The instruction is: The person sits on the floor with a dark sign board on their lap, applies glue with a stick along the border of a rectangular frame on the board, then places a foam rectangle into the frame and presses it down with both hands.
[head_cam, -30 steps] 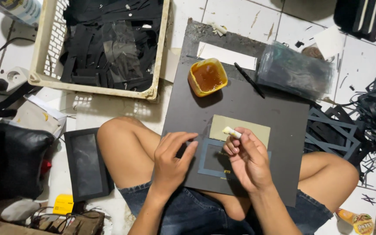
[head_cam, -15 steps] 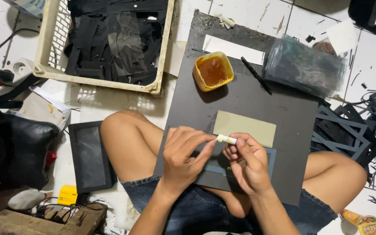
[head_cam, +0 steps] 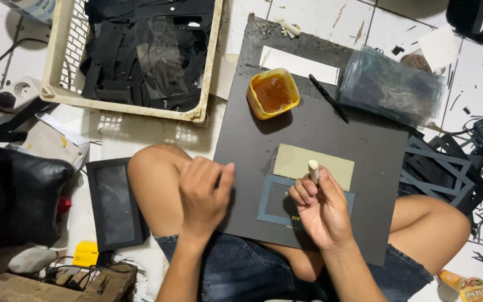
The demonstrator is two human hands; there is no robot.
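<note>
Sitting cross-legged on the white tile floor (head_cam: 141,134) with a dark grey board (head_cam: 320,145) across my lap.

My right hand (head_cam: 322,210) is pinching a small white stick (head_cam: 313,169), tip pointing up, right over the blue card frame (head_cam: 278,202) on the board. My left hand (head_cam: 205,193) holds nothing, fingers loosely curled, resting at the board's left edge by my knee. Just past the frame lies a tan card (head_cam: 331,162), then a yellow tub of amber glue (head_cam: 273,93) and a black pen (head_cam: 328,98). Further off is a cream basket (head_cam: 57,56) of black scraps.
</note>
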